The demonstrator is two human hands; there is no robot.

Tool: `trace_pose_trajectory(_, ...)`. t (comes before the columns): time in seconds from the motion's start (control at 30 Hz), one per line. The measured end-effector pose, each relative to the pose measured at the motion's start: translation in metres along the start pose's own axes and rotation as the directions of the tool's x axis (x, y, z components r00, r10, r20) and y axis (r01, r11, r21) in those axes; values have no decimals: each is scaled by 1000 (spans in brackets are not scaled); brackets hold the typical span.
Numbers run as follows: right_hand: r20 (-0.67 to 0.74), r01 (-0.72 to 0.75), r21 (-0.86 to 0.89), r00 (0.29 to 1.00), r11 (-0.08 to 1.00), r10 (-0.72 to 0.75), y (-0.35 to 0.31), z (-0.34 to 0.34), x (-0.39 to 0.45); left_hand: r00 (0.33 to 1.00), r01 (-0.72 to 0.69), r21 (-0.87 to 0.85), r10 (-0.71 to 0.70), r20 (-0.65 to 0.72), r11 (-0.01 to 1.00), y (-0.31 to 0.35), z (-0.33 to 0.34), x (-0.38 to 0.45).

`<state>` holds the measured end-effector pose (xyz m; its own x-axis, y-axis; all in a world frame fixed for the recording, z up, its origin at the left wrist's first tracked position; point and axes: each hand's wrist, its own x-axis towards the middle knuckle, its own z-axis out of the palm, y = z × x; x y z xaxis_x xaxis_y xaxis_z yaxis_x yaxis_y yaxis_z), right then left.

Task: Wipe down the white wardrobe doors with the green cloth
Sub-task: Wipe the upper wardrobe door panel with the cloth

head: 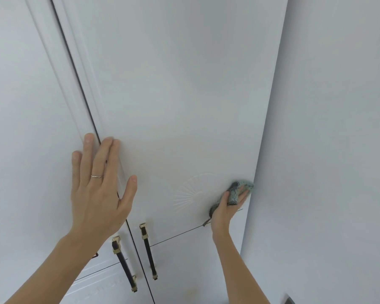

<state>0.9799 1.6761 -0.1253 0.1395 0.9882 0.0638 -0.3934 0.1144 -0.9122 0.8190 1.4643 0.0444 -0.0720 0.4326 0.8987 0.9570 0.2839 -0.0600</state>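
Two wardrobe doors (pixel 173 95), two black handles (pixel 148 252). Right hand (pixel 226 207) grips one green cloth (pixel 239 189), bunched at its one o'clock. Left hand (pixel 99 187) is spread flat across the door seam.

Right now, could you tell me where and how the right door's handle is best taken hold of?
Take the right door's handle around its dark middle bar, coming from the front. It is a slim upright bar held off the door by gold end brackets, so fingers can wrap behind it. The left hand is nearest.

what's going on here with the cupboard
A person is wiping a white wardrobe. The right hand holds a green cloth against the right door, near its right edge beside an embossed fan pattern. The left hand lies flat and open across the seam between the two doors, above the dark handles.
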Motion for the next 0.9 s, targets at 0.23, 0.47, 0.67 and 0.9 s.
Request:
trace_pose_trajectory(0.23,128,-200,-7,972,980,199,26,0,-63,1000,22,-7,-22,-18,1000,3,5,0)
trace_pose_trajectory(0.47,-98,-59,17,993,998,61,-7,-15,30,1000,16,-21,-17,-24,1000,3,6,0)
trace_pose_trajectory(0.67,-19,-116,-16,993,993,116,-1,-5,3,1000,-3,-45,2,-27,999,-4,4,-1)
trace_pose_trajectory(0.9,582,502,-435,790,748,-192,37,-4,-99,1000,-10,-44,9,-16,999,-5,1,-2)
